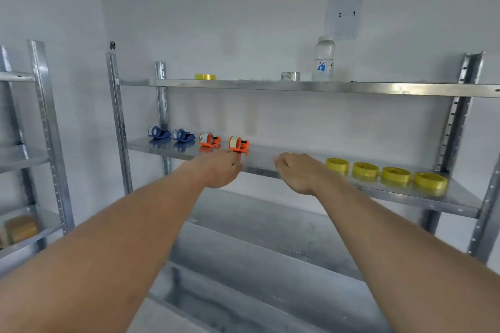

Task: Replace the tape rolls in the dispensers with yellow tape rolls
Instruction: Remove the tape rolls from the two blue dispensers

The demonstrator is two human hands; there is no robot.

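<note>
Grey metal makes up the big shelf rack against the pale wall. A second rack stands at the left, with something brown and blurry on a low shelf.

The middle shelf holds the task's things. Two bare arms reach out to it from below. The left hand is at the front edge of the shelf, with its fingers loosely bent. Its grip holds nothing. The right hand is beside it, a little apart, with its fingers loosely bent too. Its grip also holds nothing.

Four yellow tape rolls lie flat in a row on the right part of the shelf. The nearest one is just beside the right hand, on its right. I cannot tell if they touch.

Four dispensers stand in a row on the left part of the shelf. From the left there is a blue dispenser, a second blue dispenser, an orange dispenser and a second orange dispenser. This last one is right behind the left hand's fingertips. Each orange one has a pale roll in it.

On the top shelf sit a clear bottle, a small silver roll and one more yellow roll. A paper sign on the wall reads "2 - 1".
</note>
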